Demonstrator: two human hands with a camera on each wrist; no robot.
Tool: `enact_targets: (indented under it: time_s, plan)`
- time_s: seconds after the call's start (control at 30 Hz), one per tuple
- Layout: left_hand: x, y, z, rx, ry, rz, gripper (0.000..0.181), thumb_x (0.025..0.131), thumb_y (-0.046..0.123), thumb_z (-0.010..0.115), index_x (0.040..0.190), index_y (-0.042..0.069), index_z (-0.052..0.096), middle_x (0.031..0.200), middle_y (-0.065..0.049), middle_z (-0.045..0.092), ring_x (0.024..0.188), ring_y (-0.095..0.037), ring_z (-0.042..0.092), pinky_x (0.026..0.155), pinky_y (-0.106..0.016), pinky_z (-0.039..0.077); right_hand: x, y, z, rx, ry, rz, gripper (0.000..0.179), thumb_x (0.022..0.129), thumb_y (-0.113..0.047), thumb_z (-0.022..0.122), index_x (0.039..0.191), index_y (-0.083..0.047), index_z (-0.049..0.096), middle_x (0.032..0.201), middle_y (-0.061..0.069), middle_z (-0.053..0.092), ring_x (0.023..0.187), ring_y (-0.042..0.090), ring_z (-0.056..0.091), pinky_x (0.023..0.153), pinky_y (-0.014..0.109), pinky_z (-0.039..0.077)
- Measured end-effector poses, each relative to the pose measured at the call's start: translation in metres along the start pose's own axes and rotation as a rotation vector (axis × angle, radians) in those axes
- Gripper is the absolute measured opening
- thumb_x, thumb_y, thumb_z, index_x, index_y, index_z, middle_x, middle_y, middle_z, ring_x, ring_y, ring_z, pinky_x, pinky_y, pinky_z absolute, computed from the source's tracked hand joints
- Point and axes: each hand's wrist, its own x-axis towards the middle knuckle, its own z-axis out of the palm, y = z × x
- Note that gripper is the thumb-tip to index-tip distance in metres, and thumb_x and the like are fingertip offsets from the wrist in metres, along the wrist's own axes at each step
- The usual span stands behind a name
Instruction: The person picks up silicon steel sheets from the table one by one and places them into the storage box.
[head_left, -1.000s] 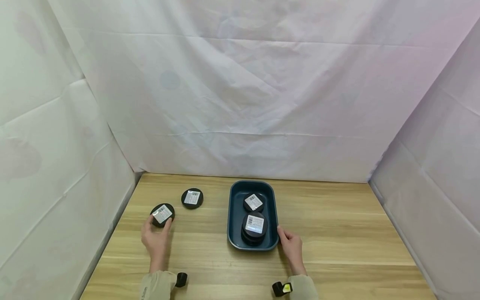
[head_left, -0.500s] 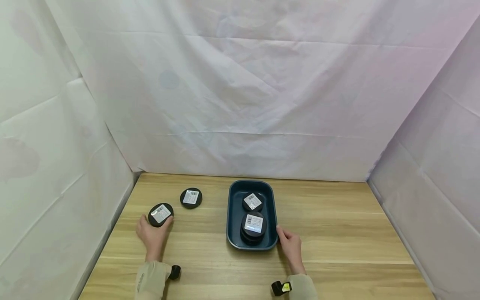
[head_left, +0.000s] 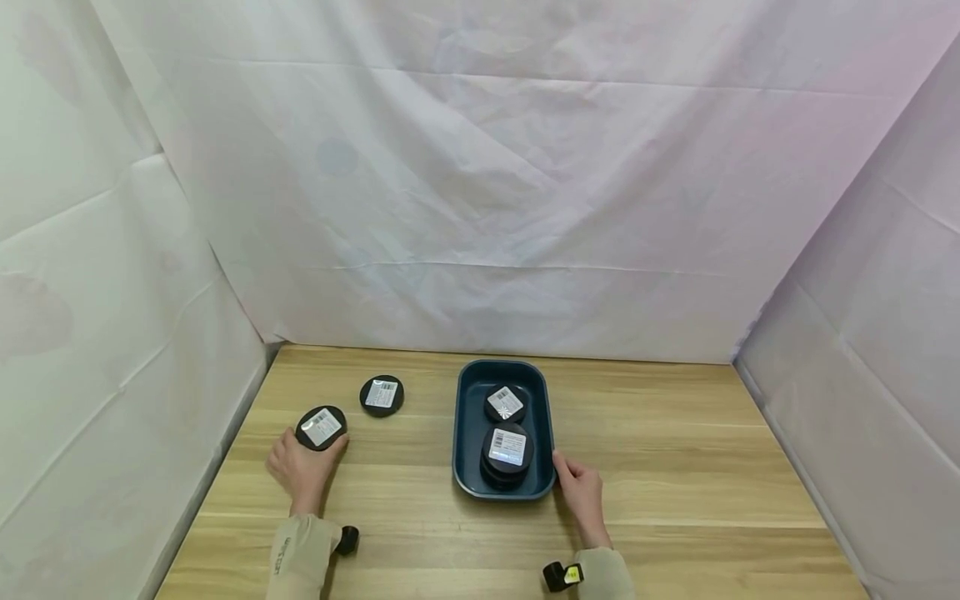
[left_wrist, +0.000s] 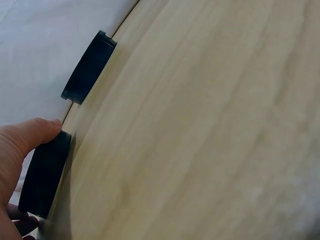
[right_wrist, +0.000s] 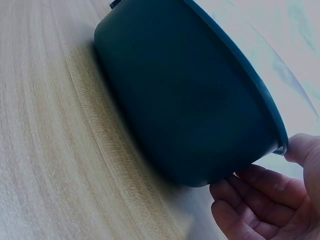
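Observation:
My left hand (head_left: 302,469) grips the near edge of a thick black disc (head_left: 321,427) with a white barcode label on top. In the left wrist view its thumb lies at one end of the disc (left_wrist: 46,172) and its fingers at the other. A second labelled disc (head_left: 382,395) lies beyond it, to the right. My right hand (head_left: 583,497) holds the near right side of a dark blue rectangular tray (head_left: 468,492). In the right wrist view the thumb is at the rim of the tray (right_wrist: 200,95), with curled fingers against its outer wall below.
Inside the tray stand a stack of black discs (head_left: 507,450) near the front and another disc (head_left: 506,403) behind it. Everything is on a wooden table (head_left: 690,467). White cloth (head_left: 480,208) hangs at the back and along both sides.
My left hand has shifted slightly left around the disc, its fingers moving down to the near left edge. The disc has barely moved. My right hand and the tray have stayed in place.

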Motion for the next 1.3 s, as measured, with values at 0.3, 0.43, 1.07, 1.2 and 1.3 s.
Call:
enact_targets:
  time_s: [0.3,0.43,1.07,1.2,1.3]
  plan:
    - [0.001,-0.001,-0.001,0.029,-0.007,0.003,0.088,0.062,0.031,0.084,0.123,-0.015,0.042,0.118,-0.034,0.043,0.114,-0.047,0.030,0.103,-0.055,0.015,0.000,-0.001,0.000,0.005,0.005,0.005,0.032,0.090,-0.030,0.063,0.093,-0.001,0.075,0.090,0.009,0.071,0.077,0.012,0.054,0.071,0.023,0.046]
    - [0.002,-0.001,-0.001,0.033,-0.010,0.004,0.087,0.061,0.030,0.085,0.123,-0.014,0.042,0.117,-0.033,0.044,0.114,-0.047,0.031,0.103,-0.055,0.015,0.000,0.000,0.000,0.010,0.010,0.004,0.031,0.090,-0.029,0.063,0.091,0.000,0.075,0.085,0.007,0.070,0.074,0.012,0.051,0.068,0.021,0.044]
    - [0.003,0.026,-0.011,-0.162,0.040,-0.012,0.087,0.058,0.023,0.086,0.126,-0.007,0.041,0.119,-0.027,0.045,0.114,-0.042,0.034,0.096,-0.051,0.025,0.000,-0.001,-0.001,0.000,0.012,-0.010,0.032,0.090,-0.028,0.063,0.080,0.000,0.075,0.070,0.001,0.063,0.068,0.012,0.047,0.063,0.021,0.040]
    - [0.004,0.037,-0.019,-0.183,0.062,0.029,0.086,0.058,0.022,0.087,0.124,-0.008,0.042,0.117,-0.028,0.046,0.114,-0.044,0.034,0.096,-0.051,0.026,0.000,-0.001,0.000,-0.003,0.018,-0.009,0.032,0.090,-0.029,0.063,0.084,0.000,0.075,0.074,0.003,0.066,0.069,0.012,0.049,0.064,0.021,0.042]
    - [0.005,0.047,-0.025,-0.196,0.082,0.055,0.083,0.057,0.023,0.087,0.121,-0.009,0.043,0.115,-0.028,0.047,0.113,-0.044,0.035,0.095,-0.050,0.027,0.000,-0.001,0.000,-0.005,0.022,-0.016,0.032,0.090,-0.029,0.063,0.087,0.000,0.075,0.081,0.007,0.070,0.072,0.011,0.052,0.066,0.021,0.044]
